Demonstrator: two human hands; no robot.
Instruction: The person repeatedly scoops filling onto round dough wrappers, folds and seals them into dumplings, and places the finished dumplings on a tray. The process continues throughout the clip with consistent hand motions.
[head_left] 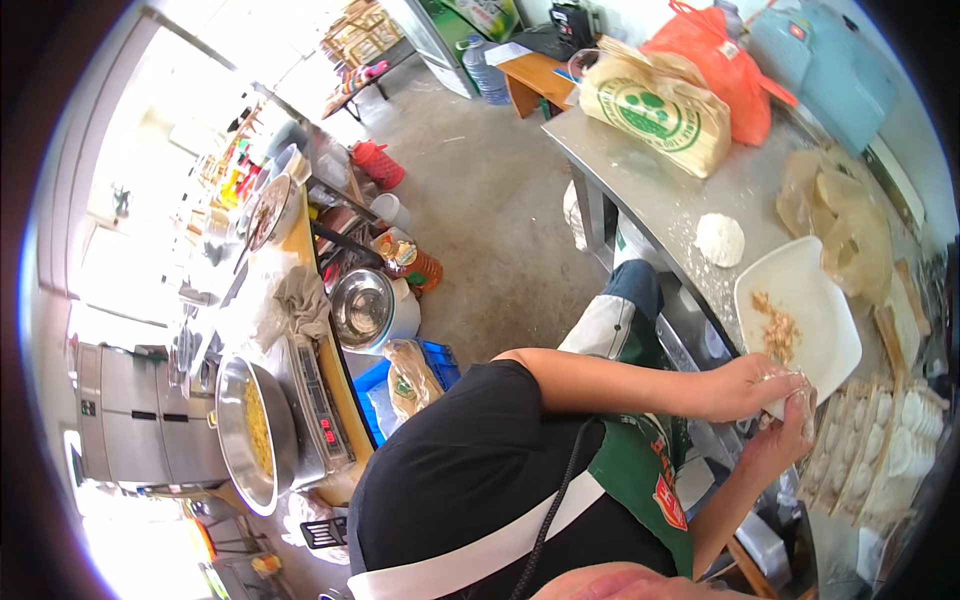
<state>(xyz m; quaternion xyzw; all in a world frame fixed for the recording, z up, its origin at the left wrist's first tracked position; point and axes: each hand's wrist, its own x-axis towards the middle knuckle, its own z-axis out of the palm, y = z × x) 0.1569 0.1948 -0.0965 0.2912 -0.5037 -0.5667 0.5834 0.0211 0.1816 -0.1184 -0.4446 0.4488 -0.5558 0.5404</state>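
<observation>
My left hand point(748, 386) and my right hand point(784, 440) meet at the near rim of a white square dish point(838, 330). Their fingers are closed together around a small piece of white dough point(774, 408), mostly hidden by the fingers. White flour coats the fingertips. In the dish lies a little crumbly, light brown filling point(776, 330). Beyond it, a round white lump of dough point(720, 240) rests on the floury metal table point(640, 170). Next to my right hand, rows of pale shaped dough pieces point(850, 445) sit in a tray.
A printed beige bag point(655, 108), a red plastic bag point(725, 70) and a crumpled tan bag point(840, 220) stand along the table. At left, a counter carries a steel bowl of yellow food point(258, 430) and a scale point(322, 410). A blue crate point(440, 365) stands below.
</observation>
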